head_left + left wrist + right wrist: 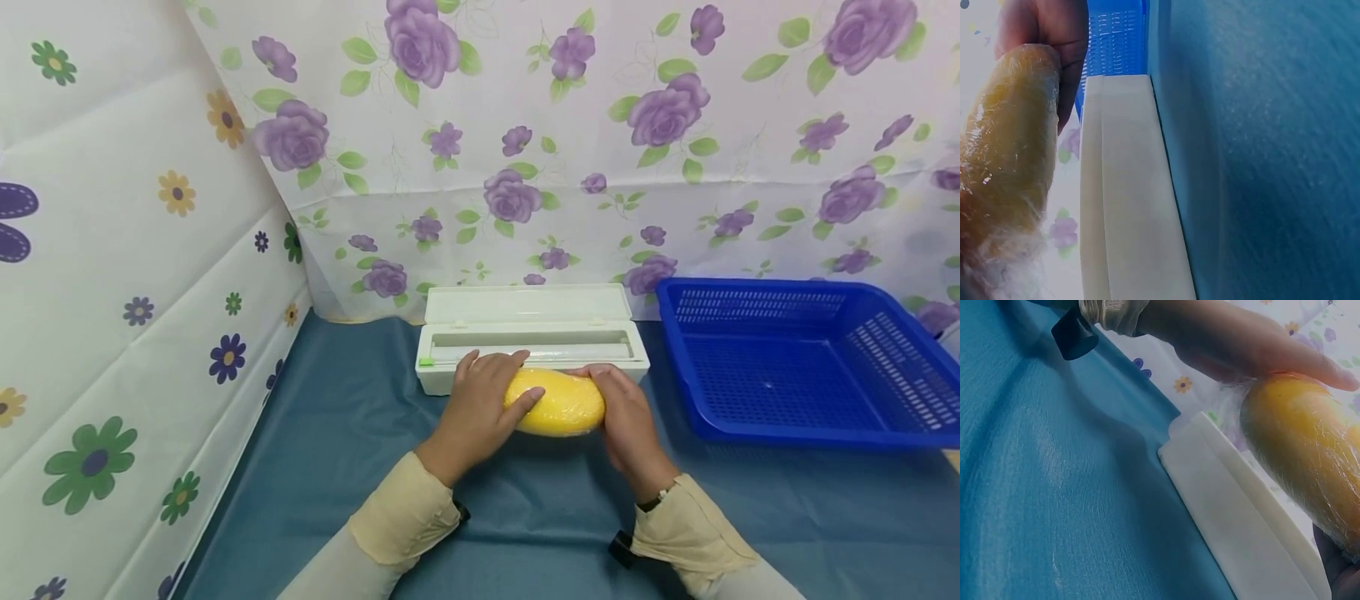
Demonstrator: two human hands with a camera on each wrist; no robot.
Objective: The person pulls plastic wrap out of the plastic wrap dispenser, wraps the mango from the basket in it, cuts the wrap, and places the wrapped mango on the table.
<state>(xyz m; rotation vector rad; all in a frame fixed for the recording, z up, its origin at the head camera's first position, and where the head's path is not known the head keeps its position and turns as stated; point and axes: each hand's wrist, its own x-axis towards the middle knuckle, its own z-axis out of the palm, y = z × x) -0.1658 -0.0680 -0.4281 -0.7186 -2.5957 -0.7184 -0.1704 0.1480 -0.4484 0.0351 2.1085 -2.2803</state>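
A yellow, mango-shaped fruit (558,404), wrapped in clear cling film, is held up in front of a white cling film dispenser (532,333). My left hand (476,408) grips its left end, thumb across the near side and fingers over the top. At the right end, my right hand (628,417) holds it too; some of those fingers are hidden behind the fruit. Loose, crumpled film shows at one end of the fruit (1013,144) in the left wrist view. The dispenser's lid stands open, with a pale roll inside and a green slider (427,362) on its front edge.
To the right lies a blue perforated basket (765,358). A blue-green cloth (360,400) covers the table. Flower-printed sheets (510,125) hang behind and on the left side. A small black object (622,549) sits at the right wrist.
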